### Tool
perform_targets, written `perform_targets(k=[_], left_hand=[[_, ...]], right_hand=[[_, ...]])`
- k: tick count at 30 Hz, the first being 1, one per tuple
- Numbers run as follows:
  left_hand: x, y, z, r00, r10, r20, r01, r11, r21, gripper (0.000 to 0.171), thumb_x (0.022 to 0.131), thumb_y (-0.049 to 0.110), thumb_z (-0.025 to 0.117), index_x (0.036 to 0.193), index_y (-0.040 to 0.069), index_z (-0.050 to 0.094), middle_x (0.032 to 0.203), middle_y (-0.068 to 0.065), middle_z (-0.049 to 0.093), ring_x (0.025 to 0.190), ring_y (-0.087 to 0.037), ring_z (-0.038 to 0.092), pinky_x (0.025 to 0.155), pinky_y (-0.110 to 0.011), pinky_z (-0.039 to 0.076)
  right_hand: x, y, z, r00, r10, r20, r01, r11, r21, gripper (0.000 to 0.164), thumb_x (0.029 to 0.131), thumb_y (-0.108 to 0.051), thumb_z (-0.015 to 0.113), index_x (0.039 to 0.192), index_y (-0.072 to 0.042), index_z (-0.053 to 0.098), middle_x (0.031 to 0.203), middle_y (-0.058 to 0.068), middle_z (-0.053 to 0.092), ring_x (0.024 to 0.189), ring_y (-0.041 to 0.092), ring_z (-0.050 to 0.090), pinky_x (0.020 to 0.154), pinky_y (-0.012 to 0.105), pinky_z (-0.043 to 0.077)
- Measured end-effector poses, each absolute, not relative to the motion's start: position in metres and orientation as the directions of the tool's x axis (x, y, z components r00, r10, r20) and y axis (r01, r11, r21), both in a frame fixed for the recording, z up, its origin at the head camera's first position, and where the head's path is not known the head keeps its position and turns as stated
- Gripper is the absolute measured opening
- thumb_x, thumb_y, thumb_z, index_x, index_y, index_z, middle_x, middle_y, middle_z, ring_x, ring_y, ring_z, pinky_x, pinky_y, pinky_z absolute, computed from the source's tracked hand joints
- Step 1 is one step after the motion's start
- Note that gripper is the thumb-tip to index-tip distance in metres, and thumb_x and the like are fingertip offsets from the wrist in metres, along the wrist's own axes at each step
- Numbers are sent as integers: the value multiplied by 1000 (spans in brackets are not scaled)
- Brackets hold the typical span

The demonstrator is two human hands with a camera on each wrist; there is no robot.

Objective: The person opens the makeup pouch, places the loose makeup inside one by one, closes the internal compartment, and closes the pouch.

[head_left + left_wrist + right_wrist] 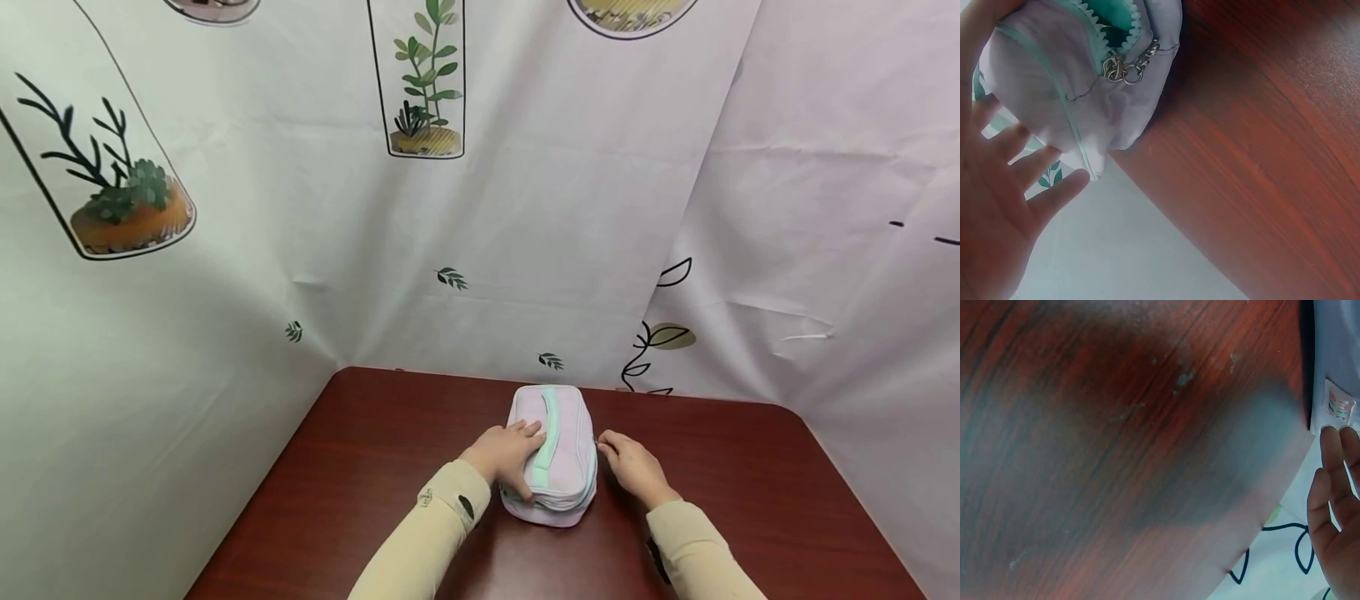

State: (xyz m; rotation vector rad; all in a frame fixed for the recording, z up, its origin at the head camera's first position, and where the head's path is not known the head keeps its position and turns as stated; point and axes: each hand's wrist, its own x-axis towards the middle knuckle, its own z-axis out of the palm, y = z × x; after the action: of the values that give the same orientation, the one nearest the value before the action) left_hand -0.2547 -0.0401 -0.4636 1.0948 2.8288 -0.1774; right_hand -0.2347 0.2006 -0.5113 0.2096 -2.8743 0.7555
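Note:
A lavender-pink zip pouch (pixel 572 433) with a mint strap handle (pixel 551 437) stands on the table. My left hand (pixel 506 454) rests on its top left, fingers spread across toward the handle and thumb near the front edge. In the left wrist view, mint zipper teeth (pixel 1094 28) part over a teal inside, and metal zipper pulls (pixel 1124 67) hang at one end. Beside the pouch's right side is my right hand (pixel 633 467). In the right wrist view its extended fingertips meet the lower edge of a small white label (pixel 1339 405) on the pouch.
The dark red wooden table (pixel 390 442) has rounded far corners. A white cloth backdrop (pixel 525 233) printed with plants rises behind the table and along its sides.

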Motion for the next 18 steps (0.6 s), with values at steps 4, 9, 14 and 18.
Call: perform_targets(k=[4, 9, 14, 18], left_hand=[[-254, -37, -463, -743, 655, -137, 668, 740, -81, 96, 59, 59, 75, 141, 22, 41, 146, 3, 35, 131, -17, 34, 95, -37, 38], [-254, -36, -464, -753, 644, -136, 657, 750, -82, 95, 60, 57, 76, 140, 21, 42, 146, 2, 35, 131, -18, 35, 96, -37, 38], [-255, -34, -465, -766, 629, -130, 641, 762, -91, 94, 60, 58, 75, 140, 20, 43, 145, 1, 37, 130, -19, 37, 94, -36, 39], [-255, -32, -466, -778, 616, -125, 628, 772, -103, 94, 60, 59, 75, 139, 19, 44, 144, 0, 39, 128, -19, 39, 92, -36, 41]], right_hand=[[-234, 200, -511, -978, -91, 186, -170, 866, -471, 5, 92, -15, 56, 90, -17, 60, 93, 2, 60, 76, 18, 51, 66, 41, 42], [-233, 200, -510, -976, -98, 192, -178, 868, -464, 5, 91, -14, 56, 88, -17, 60, 92, 1, 59, 76, 18, 51, 66, 40, 42], [-232, 199, -509, -975, -111, 195, -191, 867, -460, 6, 91, -16, 56, 85, -15, 58, 91, 1, 58, 76, 17, 51, 66, 39, 42], [-232, 198, -508, -973, -114, 199, -195, 869, -454, 6, 91, -14, 57, 85, -15, 58, 91, 1, 58, 76, 17, 52, 66, 40, 42]])
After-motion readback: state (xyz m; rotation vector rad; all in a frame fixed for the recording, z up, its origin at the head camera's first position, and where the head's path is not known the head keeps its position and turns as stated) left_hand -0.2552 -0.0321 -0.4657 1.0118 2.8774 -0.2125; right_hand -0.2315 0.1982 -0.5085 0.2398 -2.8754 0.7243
